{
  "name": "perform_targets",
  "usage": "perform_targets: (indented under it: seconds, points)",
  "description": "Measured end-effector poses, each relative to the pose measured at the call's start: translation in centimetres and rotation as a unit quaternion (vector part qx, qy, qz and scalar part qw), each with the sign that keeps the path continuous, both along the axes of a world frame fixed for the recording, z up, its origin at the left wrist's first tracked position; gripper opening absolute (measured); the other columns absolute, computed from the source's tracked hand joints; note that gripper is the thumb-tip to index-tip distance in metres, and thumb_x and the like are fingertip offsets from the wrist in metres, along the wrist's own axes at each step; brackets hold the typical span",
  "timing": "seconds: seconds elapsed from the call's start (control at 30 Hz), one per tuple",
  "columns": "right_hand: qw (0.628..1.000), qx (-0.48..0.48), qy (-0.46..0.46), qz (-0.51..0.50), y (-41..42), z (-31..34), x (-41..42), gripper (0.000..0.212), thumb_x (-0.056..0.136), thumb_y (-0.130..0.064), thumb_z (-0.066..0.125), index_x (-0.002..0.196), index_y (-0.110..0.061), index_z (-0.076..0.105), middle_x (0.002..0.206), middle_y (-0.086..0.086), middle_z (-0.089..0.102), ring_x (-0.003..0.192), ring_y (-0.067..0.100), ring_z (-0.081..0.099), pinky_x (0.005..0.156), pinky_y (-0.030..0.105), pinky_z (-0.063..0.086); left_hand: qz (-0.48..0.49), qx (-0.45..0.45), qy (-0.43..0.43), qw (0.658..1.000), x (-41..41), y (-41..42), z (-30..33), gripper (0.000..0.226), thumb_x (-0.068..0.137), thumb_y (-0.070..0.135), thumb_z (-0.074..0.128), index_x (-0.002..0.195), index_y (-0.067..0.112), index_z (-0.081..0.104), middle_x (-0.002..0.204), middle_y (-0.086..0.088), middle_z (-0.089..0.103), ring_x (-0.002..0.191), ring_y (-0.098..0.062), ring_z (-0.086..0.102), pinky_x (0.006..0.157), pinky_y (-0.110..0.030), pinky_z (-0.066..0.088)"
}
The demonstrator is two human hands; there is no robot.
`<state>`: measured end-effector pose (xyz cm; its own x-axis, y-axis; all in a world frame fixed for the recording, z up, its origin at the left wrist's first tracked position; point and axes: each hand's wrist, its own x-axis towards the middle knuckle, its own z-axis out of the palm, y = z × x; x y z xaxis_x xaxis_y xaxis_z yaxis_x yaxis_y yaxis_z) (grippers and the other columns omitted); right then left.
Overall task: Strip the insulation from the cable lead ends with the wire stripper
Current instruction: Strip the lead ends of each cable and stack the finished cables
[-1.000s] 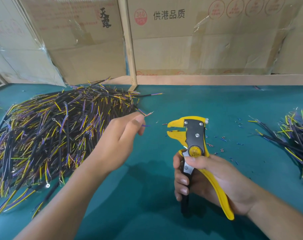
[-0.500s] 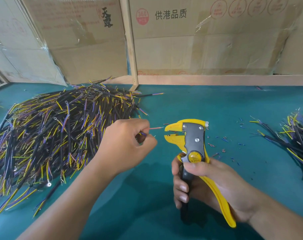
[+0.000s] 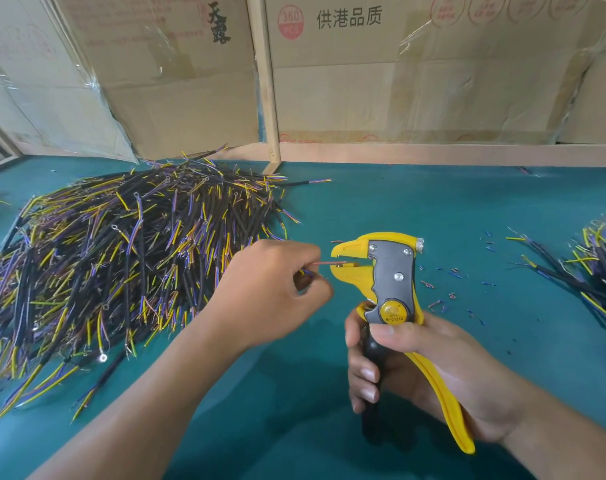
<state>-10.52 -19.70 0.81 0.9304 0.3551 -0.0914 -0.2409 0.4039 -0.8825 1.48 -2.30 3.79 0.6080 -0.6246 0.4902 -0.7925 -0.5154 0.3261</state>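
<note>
Head view: right hand (image 3: 429,372) wrapped around the handles of the yellow-and-black wire stripper (image 3: 391,296), held upright over the green table (image 3: 433,209), beak pointing left. Left hand (image 3: 270,292), just left of the stripper, fingers curled, pinching a thin red lead (image 3: 324,263); lead tip sits between the stripper's parted yellow beak halves. Big cable pile (image 3: 121,258) well left of the stripper, smaller cable pile (image 3: 592,271) well right. Insulation scraps (image 3: 443,292) just right of the stripper. Cardboard boxes (image 3: 398,81) behind.
</note>
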Motion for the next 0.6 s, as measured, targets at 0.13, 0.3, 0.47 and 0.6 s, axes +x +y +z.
perform_targets:
  seconds: [0.13, 0.3, 0.47, 0.6]
  points:
    - [1.0, -0.007, -0.005, 0.0, 0.05, -0.13, -0.01, 0.026, 0.084, -0.03, 0.069, 0.095, -0.006, 0.066, 0.072, 0.016, 0.048, 0.066, 0.031, 0.051, 0.074, 0.046, 0.051, -0.003, -0.006, -0.002, 1.0, -0.13, -0.04, 0.02, 0.02, 0.073, 0.035, 0.042, 0.061, 0.02, 0.035, 0.057, 0.001, 0.039, 0.059, -0.025, 0.037, 0.055, -0.043, 0.044]
    - [1.0, -0.019, -0.013, -0.003, 0.08, -0.27, 0.0, 0.027, 0.085, -0.031, 0.069, 0.094, -0.006, 0.065, 0.071, 0.016, 0.048, 0.065, 0.031, 0.05, 0.073, 0.045, 0.051, -0.001, 0.001, 0.0, 1.0, -0.42, 0.01, 0.18, 0.017, 0.072, 0.037, 0.04, 0.06, 0.028, 0.032, 0.057, 0.002, 0.043, 0.06, -0.024, 0.042, 0.056, -0.038, 0.044]
    - [1.0, -0.026, -0.018, -0.002, 0.04, -0.31, 0.06, 0.036, 0.082, -0.036, 0.076, 0.094, -0.004, 0.064, 0.071, 0.017, 0.047, 0.064, 0.031, 0.05, 0.07, 0.045, 0.051, 0.001, -0.007, 0.0, 1.0, -0.55, -0.18, 0.29, 0.015, 0.073, 0.028, 0.05, 0.063, 0.022, 0.04, 0.058, 0.0, 0.048, 0.061, -0.027, 0.047, 0.056, -0.041, 0.046]
    - [0.999, -0.03, -0.021, -0.004, 0.08, -0.27, 0.06, 0.029, 0.085, -0.032, 0.069, 0.092, -0.004, 0.064, 0.07, 0.017, 0.047, 0.064, 0.031, 0.049, 0.07, 0.045, 0.051, 0.0, -0.01, -0.008, 1.0, -0.55, -0.19, 0.34, 0.016, 0.073, 0.027, 0.051, 0.064, 0.022, 0.039, 0.058, 0.003, 0.045, 0.06, -0.024, 0.045, 0.055, -0.04, 0.044]
